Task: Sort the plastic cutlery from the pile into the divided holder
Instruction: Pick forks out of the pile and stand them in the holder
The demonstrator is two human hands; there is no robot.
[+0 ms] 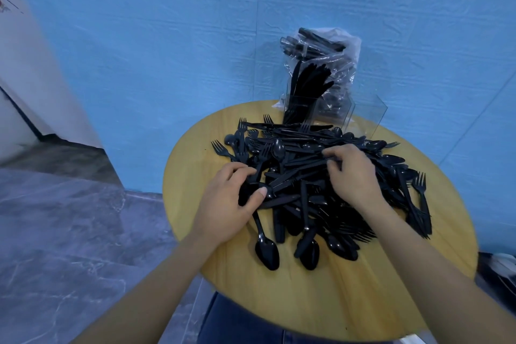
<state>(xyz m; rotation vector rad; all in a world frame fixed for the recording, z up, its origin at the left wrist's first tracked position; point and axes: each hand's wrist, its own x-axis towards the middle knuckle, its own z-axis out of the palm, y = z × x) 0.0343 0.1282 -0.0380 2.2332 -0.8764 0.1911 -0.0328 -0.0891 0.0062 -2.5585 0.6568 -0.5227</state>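
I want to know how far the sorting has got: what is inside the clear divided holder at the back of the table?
The left compartment of the holder holds upright black knives. The right compartment looks empty. The knives hide their compartment's bottom.

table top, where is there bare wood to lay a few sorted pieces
Bare table: the wide near strip below the two spoons, and a narrow left margin by the left hand. Crowded: the pile mid to right, the holder at back.

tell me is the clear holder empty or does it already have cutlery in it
Partly filled: the clear holder has black knives standing upright in its left compartment; its right compartment looks empty.
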